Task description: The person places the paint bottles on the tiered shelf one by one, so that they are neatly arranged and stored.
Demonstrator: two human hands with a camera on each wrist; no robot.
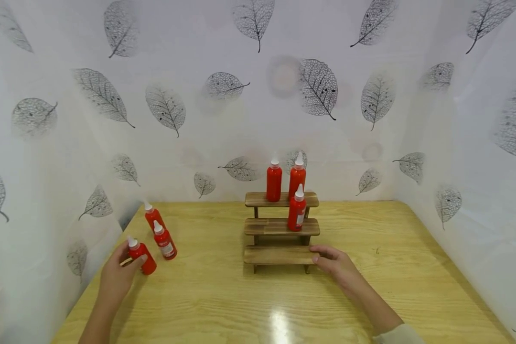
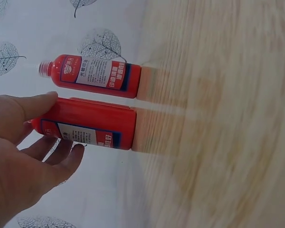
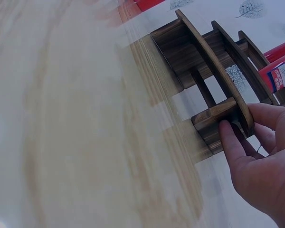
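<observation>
At the left of the table, my left hand (image 1: 119, 271) grips a red ink bottle (image 1: 144, 258) with a white pointed cap, thumb on one side and fingers on the other. In the left wrist view the held bottle (image 2: 92, 121) has its base close to the tabletop. Two like bottles stand near it, one just to its right (image 1: 166, 243) and one behind (image 1: 155, 217). My right hand (image 1: 336, 267) pinches the right end of the lowest step of a three-step wooden stand (image 1: 279, 255). The right wrist view shows the thumb at the stand's leg (image 3: 216, 114).
Two red bottles stand on the stand's top step, a left one (image 1: 274, 184) and a right one (image 1: 300, 173). Another bottle (image 1: 296, 212) is at the right of the middle step. Leaf-patterned white sheeting (image 1: 241, 129) encloses the wooden table (image 1: 206, 306) at back and sides.
</observation>
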